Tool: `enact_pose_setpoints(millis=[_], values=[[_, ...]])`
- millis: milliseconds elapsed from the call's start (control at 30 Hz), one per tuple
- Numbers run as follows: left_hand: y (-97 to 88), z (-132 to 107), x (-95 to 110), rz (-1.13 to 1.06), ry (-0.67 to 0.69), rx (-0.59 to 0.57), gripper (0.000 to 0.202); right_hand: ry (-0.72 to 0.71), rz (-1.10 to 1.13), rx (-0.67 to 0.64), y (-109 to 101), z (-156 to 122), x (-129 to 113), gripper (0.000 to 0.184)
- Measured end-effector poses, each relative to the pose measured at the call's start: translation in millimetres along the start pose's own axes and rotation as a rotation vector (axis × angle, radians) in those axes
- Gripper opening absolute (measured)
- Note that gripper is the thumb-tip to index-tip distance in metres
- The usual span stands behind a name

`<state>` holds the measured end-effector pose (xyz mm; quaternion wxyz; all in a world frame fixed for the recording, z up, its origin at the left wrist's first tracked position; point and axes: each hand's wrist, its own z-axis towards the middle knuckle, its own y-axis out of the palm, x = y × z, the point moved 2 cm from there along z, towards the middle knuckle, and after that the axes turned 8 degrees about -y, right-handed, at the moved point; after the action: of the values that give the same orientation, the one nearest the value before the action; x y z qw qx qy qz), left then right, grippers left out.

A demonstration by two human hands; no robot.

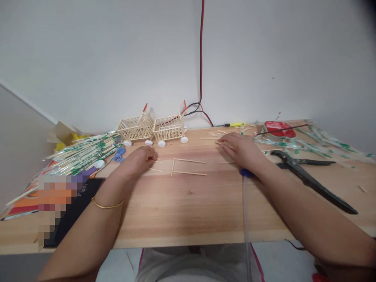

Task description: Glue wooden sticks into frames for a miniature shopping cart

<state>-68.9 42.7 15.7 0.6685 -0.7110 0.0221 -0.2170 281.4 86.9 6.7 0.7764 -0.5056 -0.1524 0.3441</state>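
Note:
My left hand [141, 158] rests on the wooden table with its fingers curled in. Short thin sticks [156, 169] lie by its fingertips, and whether it grips one is hidden. Between my hands, three thin wooden sticks [189, 173] form a three-sided frame, its right side unclosed. My right hand [239, 149] reaches over more loose sticks [209, 138], fingers stretched out and touching the sticks or the tabletop. Behind my left hand stand two small stick-built carts [135, 128] with white wheels and red-marked handles.
Packaged sticks [88, 150], blue caps [118, 156] and a dark flat item [79, 211] lie left. On the right are black-handled cutters [308, 174], a red patch [280, 129] and plastic wrappers [337, 147]. A yellow-handled tool [235, 125] and red-black cable [201, 58] are behind.

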Motion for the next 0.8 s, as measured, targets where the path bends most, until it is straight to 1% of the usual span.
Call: enact_pose_setpoints(millis=[67,167,267,367,500,633,733,800], values=[[-4.1,-4,-6,-0.005,-0.032,-0.048,0.016,0.002,0.001,0.001,0,0,0,0.021],[-10.3,-9,-14,-0.067,-0.088,-0.122,0.020,0.006,0.000,0.000,0,0,1,0.019],[-14.2,-12,-15,-0.032,-0.097,-0.159,0.017,0.003,0.004,-0.006,1,0,1,0.020],[-14.7,-13,-12,0.035,-0.172,-0.201,0.012,-0.009,0.010,-0.001,1,-1,2,0.020],[-14.6,-16,-8,0.081,-0.310,-0.234,0.010,-0.022,0.014,0.012,0,-1,1,0.021],[-15.2,-18,-5,0.122,-0.413,-0.263,0.011,-0.045,0.034,-0.002,0,0,-1,0.022],[-16.3,-17,0,0.123,-0.458,-0.247,0.009,-0.053,0.049,-0.022,0,1,-3,0.021],[-16.7,-17,5,0.120,-0.459,-0.229,0.007,-0.051,0.053,-0.026,0,1,-4,0.020]])
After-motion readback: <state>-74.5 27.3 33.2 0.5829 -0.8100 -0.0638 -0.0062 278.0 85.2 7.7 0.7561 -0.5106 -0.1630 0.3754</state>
